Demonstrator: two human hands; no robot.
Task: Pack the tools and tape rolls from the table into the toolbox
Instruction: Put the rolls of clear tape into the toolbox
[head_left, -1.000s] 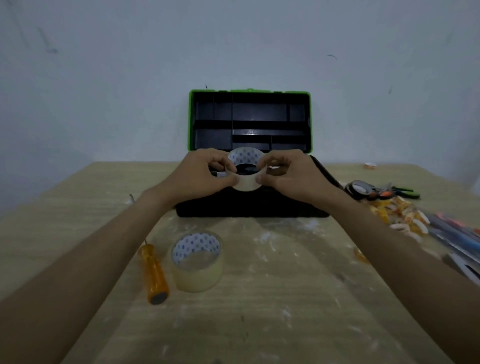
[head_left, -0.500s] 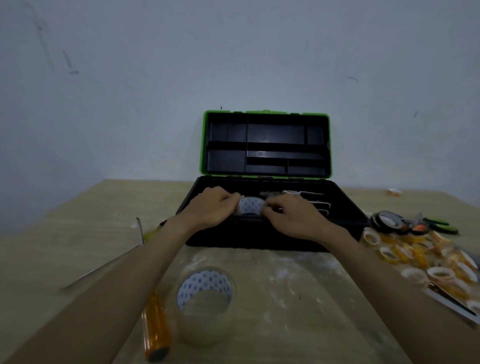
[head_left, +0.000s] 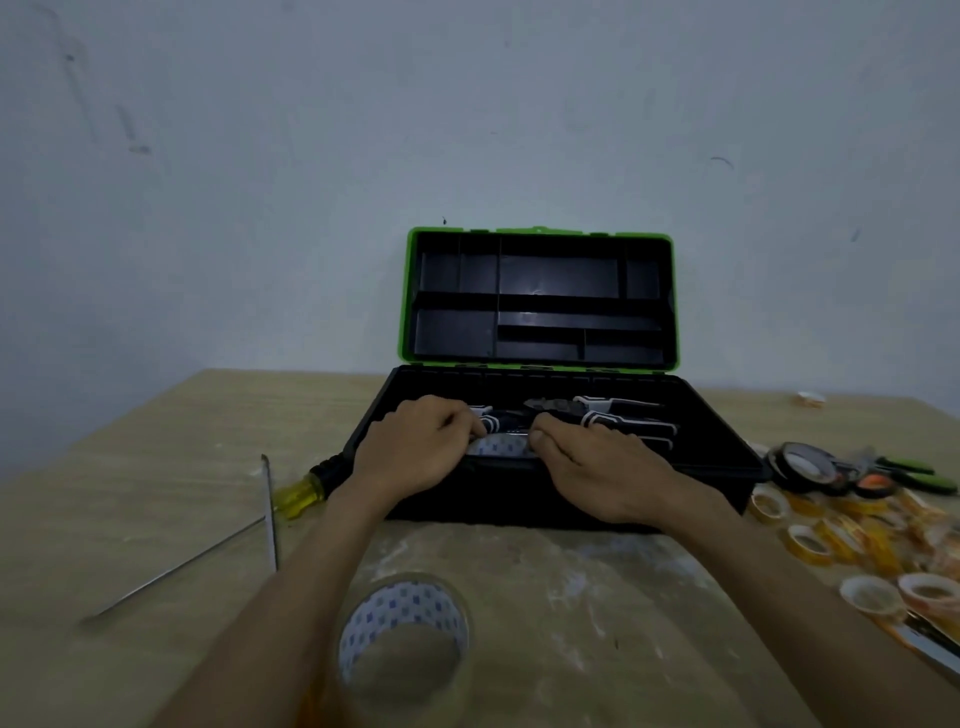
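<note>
- Black plastic toolbox (head_left: 727, 457) w/ bright green lid (head_left: 540, 296), seen from my head cam; it sits open at the centre of a pale wood table (head_left: 130, 467), lid upright against a grey wall.
- My left hand (head_left: 415, 447) is over the box's front edge, fingers curled down, pinching the left side of a tape roll (head_left: 498, 447).
- My right hand (head_left: 597, 473) mirrors it: thumb and fingers curled, gripping the roll's right side.
- The tape roll, white w/ small blue marks, lies low inside the box just behind the front wall, between my two hands; mostly hidden by my fingers.
- Pliers (head_left: 613, 410) w/ black-and-white handles lie inside the box, behind the roll, towards the right.
- Big clear roll (head_left: 405, 639), same blue-dotted core, stands on the table near me, between my forearms, well apart from the box.
- Yellow-handled screwdriver (head_left: 301, 493) lies on the table left of the box, its black end touching or just beside the box's corner; can't tell which.
- Two thin metal rods (head_left: 270, 509) lie crossed further left.
- Right of the box: black tape rolls (head_left: 800, 465), a scatter of small orange rolls (head_left: 831, 540), and a green-handled tool (head_left: 914, 470) behind them.
- White dusty smears mark the tabletop in front of the box.
</note>
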